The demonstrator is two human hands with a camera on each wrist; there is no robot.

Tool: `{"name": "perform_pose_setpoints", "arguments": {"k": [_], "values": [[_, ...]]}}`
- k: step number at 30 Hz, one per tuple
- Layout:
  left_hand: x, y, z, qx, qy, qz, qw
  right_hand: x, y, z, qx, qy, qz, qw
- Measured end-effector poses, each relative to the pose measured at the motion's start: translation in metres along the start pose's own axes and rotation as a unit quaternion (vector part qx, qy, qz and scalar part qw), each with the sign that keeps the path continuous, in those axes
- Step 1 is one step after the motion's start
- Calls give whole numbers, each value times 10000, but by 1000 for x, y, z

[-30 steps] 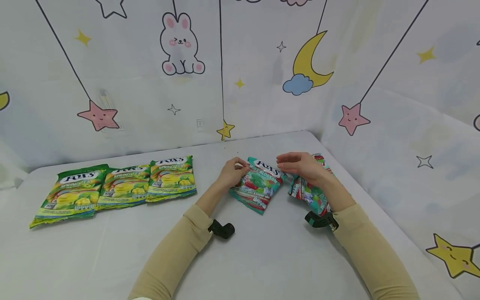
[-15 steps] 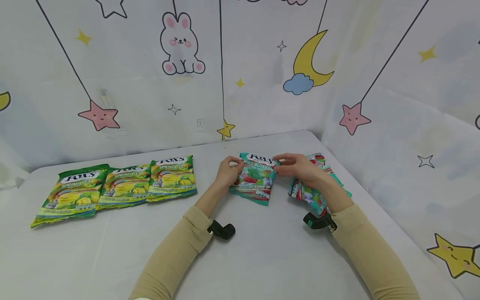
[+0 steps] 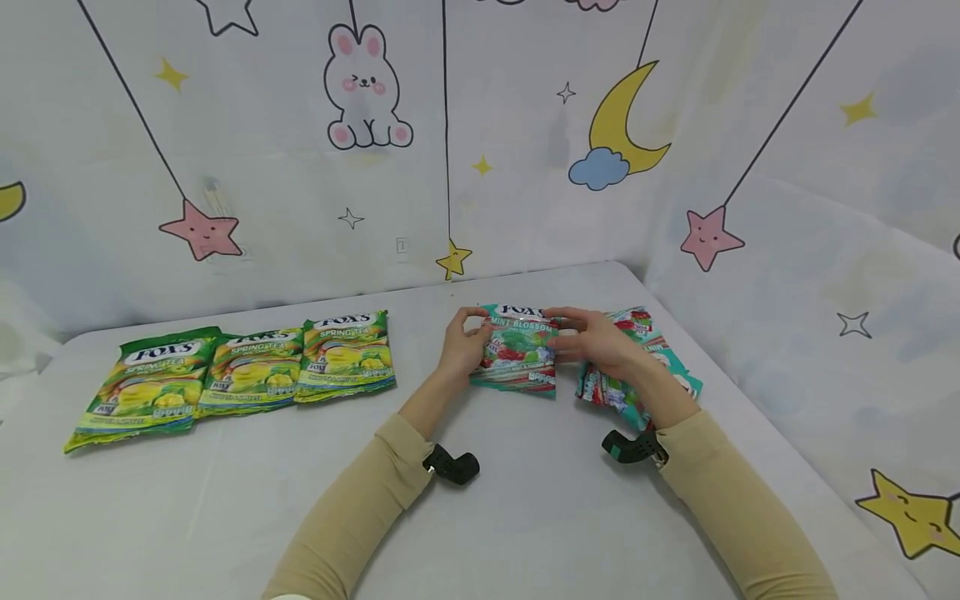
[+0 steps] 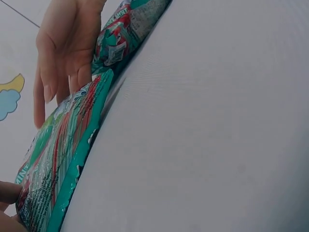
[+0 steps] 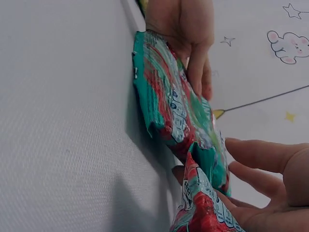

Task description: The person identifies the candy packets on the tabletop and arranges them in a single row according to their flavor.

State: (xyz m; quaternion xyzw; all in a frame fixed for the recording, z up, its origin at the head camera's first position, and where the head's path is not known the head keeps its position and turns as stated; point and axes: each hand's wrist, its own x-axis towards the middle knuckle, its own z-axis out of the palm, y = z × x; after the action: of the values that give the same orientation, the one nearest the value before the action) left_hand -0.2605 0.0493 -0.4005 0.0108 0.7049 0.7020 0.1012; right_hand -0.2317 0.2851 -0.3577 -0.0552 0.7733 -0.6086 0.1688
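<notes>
A green-and-red Fox's Mint Blossom candy bag point(image 3: 519, 346) lies face up near the back of the table, between the two hands. My left hand point(image 3: 462, 346) grips its left edge, thumb on the printed front. At the opposite edge, my right hand point(image 3: 596, 342) holds the bag's side with spread fingers; in the right wrist view a fingertip reaches under it. More Mint Blossom bags point(image 3: 651, 333) lie overlapping to the right, partly hidden by the right hand and forearm. From the left wrist view, the bag's lower seam point(image 4: 72, 179) rests at the white tabletop.
Three yellow-green Spring Tea candy bags point(image 3: 142, 383) overlap in a row on the left of the white table point(image 3: 510, 500). Behind the table hangs a white curtain point(image 3: 510, 108) with a bunny, moon and stars; it continues along the right side.
The Mint Blossom bag between the hands has turned from tilted to nearly straight and moved slightly back. My right hand has gone from beside its top corner to its right edge.
</notes>
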Motion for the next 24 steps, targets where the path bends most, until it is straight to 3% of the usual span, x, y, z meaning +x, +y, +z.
{"name": "perform_pose_setpoints", "arguments": {"k": [9, 18, 24], "values": [[-2, 0, 3, -164, -114, 135, 9997, 1, 2, 2, -82, 150, -95, 9998], [-1, 0, 4, -110, -103, 43, 9999, 4, 3, 4, 106, 246, -164, 9995], [-1, 5, 6, -256, -79, -114, 9996, 4, 1, 6, 226, 512, -112, 9984]]}}
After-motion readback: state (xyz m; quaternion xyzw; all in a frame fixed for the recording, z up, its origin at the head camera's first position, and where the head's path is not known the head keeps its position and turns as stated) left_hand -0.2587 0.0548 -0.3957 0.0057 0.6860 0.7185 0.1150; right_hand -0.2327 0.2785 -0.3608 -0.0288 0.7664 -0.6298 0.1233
